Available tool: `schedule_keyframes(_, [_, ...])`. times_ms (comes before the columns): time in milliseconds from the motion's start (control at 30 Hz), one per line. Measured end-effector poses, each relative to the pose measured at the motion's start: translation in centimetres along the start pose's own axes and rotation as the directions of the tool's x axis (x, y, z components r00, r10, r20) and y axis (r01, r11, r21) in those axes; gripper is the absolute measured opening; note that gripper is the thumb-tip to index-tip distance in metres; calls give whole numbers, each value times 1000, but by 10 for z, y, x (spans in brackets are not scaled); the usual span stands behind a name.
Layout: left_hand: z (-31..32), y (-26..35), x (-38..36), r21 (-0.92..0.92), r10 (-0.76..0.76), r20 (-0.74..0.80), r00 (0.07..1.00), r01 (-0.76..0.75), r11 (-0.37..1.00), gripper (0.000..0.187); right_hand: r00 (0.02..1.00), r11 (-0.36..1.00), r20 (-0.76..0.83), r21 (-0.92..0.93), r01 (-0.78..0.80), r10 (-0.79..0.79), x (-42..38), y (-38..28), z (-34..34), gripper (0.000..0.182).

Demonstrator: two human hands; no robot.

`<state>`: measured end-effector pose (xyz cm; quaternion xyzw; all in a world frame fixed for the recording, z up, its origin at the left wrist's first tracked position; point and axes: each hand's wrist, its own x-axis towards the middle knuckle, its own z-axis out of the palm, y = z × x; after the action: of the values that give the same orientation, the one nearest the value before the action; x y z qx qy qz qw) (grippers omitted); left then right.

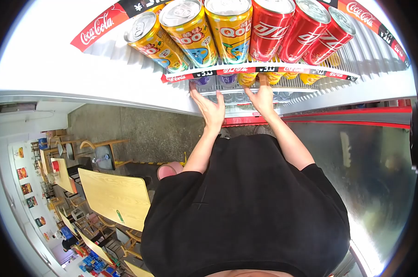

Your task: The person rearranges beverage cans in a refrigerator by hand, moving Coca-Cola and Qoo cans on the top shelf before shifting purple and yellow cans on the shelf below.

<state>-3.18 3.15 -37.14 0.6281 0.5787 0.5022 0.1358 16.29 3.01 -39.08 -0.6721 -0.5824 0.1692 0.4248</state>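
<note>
Our black shirt (246, 203) fills lower centre as we seem to be reaching in at upper centre, left hand (212, 110) spread wide near a purple drink (202, 81), right hand (263, 98) at a yellow drink (247, 80), its grip unclear, likely needing care beneath the price strip (264, 69).

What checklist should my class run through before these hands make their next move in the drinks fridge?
1. Upper yellow Qoo cans and red cans side by side: ok.
2. Price strip in place beneath them: ok.
3. Left hand below the strip, near the purple drinks: ok.
4. Right hand at the lower yellow drinks: ok.
5. Firm hold on any drink: cannot tell, contact is partly hidden.
</note>
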Motion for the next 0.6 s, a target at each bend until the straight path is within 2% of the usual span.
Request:
schedule_keyframes(167, [6, 9, 5, 114, -33, 2, 999, 33, 993, 90, 1000, 1000, -18, 6, 17, -17, -2, 1, 2, 71])
schedule_keyframes(267, [1, 14, 7, 110, -48, 24, 999, 45, 993, 91, 999, 1000, -32, -6, 29, -29, -1, 0, 2, 71])
schedule_keyframes(400, [8, 1, 12, 24, 4, -11, 1000, -4, 1000, 93, 999, 1000, -35, -9, 20, -20, -2, -1, 4, 71])
schedule_keyframes(600, [21, -13, 23, 23, 11, -31, 999, -11, 1000, 93, 979, 986, -124, -73, 152, -161, -1, 2, 5, 67])
